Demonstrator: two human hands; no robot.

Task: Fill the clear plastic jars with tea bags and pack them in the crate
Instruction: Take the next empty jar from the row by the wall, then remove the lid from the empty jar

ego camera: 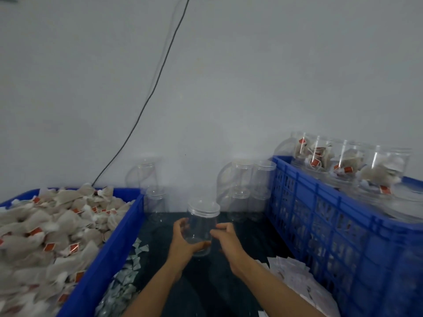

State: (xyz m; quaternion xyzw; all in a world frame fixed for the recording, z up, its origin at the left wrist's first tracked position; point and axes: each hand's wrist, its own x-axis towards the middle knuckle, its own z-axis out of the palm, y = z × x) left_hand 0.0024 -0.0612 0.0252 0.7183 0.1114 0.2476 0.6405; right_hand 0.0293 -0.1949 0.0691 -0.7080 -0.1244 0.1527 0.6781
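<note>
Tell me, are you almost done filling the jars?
Not yet. A few filled jars already sit in the crate on the right. The left hand and right hand hold an empty jar with its lid on. More empty jars wait behind, and the bin of tea bags is heaped high.

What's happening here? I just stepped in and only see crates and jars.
A person holds an empty clear jar, lid still on, over the dark table: the left hand grips its base, the right hand touches its side. A blue bin of tea bags sits to the left. The blue crate on the right already holds filled jars. More empty jars stand against the wall.
</note>
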